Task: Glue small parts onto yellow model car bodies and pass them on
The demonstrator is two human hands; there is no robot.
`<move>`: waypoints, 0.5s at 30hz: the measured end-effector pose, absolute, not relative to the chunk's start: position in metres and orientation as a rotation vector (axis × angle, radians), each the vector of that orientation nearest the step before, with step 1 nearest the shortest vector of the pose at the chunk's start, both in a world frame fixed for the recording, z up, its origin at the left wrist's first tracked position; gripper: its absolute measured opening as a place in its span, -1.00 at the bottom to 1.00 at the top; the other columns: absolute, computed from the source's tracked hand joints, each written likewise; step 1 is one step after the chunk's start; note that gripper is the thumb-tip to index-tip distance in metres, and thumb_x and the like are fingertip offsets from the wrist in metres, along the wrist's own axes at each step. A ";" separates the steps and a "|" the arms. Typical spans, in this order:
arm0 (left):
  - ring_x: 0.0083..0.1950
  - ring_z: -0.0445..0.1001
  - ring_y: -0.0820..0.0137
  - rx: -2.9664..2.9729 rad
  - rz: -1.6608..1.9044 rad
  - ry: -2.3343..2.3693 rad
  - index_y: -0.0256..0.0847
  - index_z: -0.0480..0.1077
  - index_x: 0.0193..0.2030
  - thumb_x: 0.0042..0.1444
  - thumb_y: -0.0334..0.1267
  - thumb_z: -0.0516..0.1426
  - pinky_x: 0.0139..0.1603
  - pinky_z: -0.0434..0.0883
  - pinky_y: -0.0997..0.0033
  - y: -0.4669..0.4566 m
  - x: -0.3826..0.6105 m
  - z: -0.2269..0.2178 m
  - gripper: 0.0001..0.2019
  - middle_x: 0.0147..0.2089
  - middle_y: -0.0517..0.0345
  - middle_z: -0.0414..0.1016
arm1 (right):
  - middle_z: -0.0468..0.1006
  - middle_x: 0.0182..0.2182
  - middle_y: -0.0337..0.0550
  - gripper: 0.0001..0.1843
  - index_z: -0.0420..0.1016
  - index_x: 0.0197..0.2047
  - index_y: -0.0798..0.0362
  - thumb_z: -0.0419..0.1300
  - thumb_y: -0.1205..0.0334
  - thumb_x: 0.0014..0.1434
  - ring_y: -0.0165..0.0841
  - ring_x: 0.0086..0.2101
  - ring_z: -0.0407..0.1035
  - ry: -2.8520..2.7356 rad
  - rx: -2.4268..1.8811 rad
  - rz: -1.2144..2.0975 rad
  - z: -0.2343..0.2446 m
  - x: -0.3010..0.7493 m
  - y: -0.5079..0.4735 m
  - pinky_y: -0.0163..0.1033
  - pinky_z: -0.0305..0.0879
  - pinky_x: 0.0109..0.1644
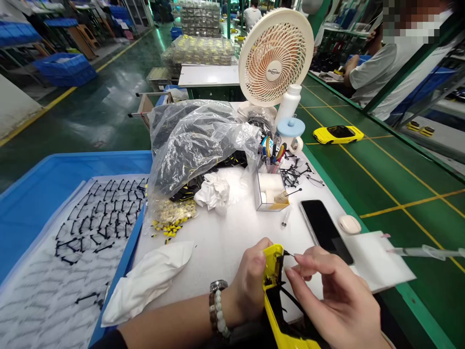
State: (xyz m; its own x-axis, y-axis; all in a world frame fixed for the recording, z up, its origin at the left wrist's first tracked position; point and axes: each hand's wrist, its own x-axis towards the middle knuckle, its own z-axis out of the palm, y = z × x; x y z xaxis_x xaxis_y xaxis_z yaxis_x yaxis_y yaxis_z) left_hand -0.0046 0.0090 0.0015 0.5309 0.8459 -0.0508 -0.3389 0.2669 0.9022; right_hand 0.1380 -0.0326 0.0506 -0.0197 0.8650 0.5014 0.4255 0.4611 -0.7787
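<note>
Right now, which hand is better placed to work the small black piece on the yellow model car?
Probably the right hand: its fingers are free and right at the thin black piece. The left hand is wrapped around the yellow model car, apparently steadying it.

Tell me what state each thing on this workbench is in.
Left hand, gripping the toy car
Yellow toy car, held up, black parts showing inside
Right hand, pinching a tiny black piece
Phone, lying flat, screen dark
Plastic bag, crumpled, holding black parts
Tissue, crumpled
Fan, upright, running or not unclear
White bottle, upright, capped
</note>
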 end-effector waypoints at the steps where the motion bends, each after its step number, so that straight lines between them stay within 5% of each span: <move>1: -0.48 0.08 0.44 1.004 0.871 0.606 -0.16 0.15 -0.37 0.20 0.34 -0.15 -0.47 0.07 0.37 0.009 -0.004 0.002 -0.45 -0.49 0.26 0.14 | 0.40 -0.39 -0.21 -0.61 0.39 -0.02 0.10 0.17 0.63 0.13 -0.42 -0.35 0.34 -1.653 -1.134 0.507 0.051 0.139 -0.032 -0.27 0.36 -0.31; 9: -0.48 0.08 0.42 1.064 0.858 0.617 -0.14 0.11 -0.38 0.26 0.27 -0.19 -0.47 0.09 0.36 0.011 -0.009 0.000 -0.50 -0.49 0.27 0.11 | 0.42 -0.37 -0.20 -0.64 0.36 -0.05 0.11 0.15 0.65 0.14 -0.44 -0.36 0.34 -1.791 -1.162 0.449 0.059 0.138 -0.027 -0.29 0.35 -0.32; 15: -0.21 0.33 0.34 1.406 1.036 0.728 -0.21 0.35 -0.25 0.33 -0.09 -0.06 -0.20 0.30 0.35 0.014 -0.023 0.028 -0.71 -0.24 0.09 0.33 | 0.38 -0.42 -0.22 -0.67 0.33 -0.05 0.09 0.15 0.59 0.17 -0.41 -0.40 0.32 -1.823 -1.205 0.397 0.061 0.140 -0.030 -0.26 0.35 -0.36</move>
State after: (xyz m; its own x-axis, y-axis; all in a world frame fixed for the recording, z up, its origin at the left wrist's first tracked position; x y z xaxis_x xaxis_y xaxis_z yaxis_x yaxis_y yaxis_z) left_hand -0.0232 0.0136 0.0285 0.4104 0.8959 0.1704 -0.1434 -0.1211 0.9822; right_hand 0.1395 -0.0296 0.0612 -0.1330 0.8571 0.4978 0.5727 0.4763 -0.6672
